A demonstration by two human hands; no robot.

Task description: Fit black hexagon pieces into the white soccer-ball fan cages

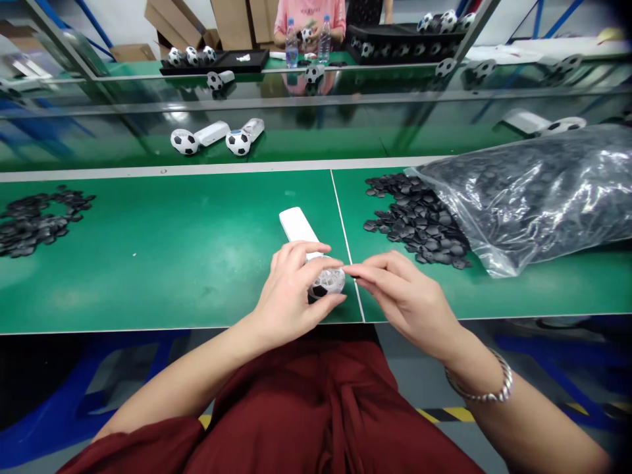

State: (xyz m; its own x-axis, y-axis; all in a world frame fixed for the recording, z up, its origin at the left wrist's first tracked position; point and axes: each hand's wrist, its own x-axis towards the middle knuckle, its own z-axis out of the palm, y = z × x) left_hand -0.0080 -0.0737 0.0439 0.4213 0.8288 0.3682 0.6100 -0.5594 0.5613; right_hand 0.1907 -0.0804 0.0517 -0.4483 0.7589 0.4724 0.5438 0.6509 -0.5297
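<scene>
My left hand (pixel 291 289) is closed around a soccer-ball-shaped plastic head (pixel 330 282), partly white with open lattice and a black patch low on it. A white flat handle (pixel 299 225) runs from the head away from me, resting on the green tabletop. My right hand (pixel 407 299) pinches a small black plastic piece (pixel 354 276) just right of the ball. Its fingertips are very near the ball's right edge; whether they touch it I cannot tell. My left fingers hide the ball's upper and left sides.
Loose black pieces (pixel 419 217) spill from a clear plastic bag (pixel 543 197) on the right; another pile (pixel 39 220) lies far left. Finished-looking ball devices (pixel 238 141) sit on the belt (pixel 320 131) beyond a white rail. Across it, a person in pink (pixel 310 20) holds a ball near bottles (pixel 291 49).
</scene>
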